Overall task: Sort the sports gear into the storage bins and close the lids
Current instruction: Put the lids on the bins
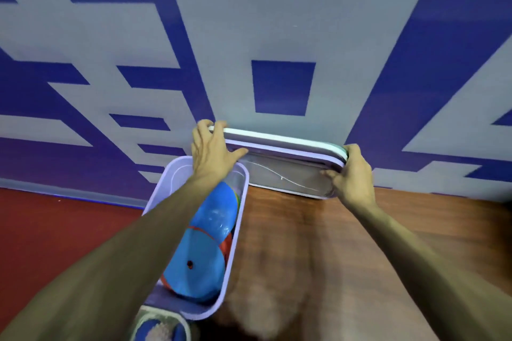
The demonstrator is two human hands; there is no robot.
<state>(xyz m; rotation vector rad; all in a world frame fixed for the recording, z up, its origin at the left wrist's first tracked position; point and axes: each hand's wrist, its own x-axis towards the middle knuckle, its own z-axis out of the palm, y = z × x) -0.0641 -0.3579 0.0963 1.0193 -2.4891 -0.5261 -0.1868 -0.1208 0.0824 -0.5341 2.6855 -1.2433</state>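
Fingers (221, 126) of both hands curl around the stacked lids (285, 144) at the far edge of the table.
I see my left hand (212, 148) gripping the left end and my right hand (352, 174) the right end. The lids stand on edge against the blue-and-grey wall (277, 22); perhaps there are two, the blur hides it. My left forearm crosses over the open bin (238, 230) holding blue discs (199, 266), at the left edge of the wooden table (318, 243). Another bin (160, 324) shows at the bottom.
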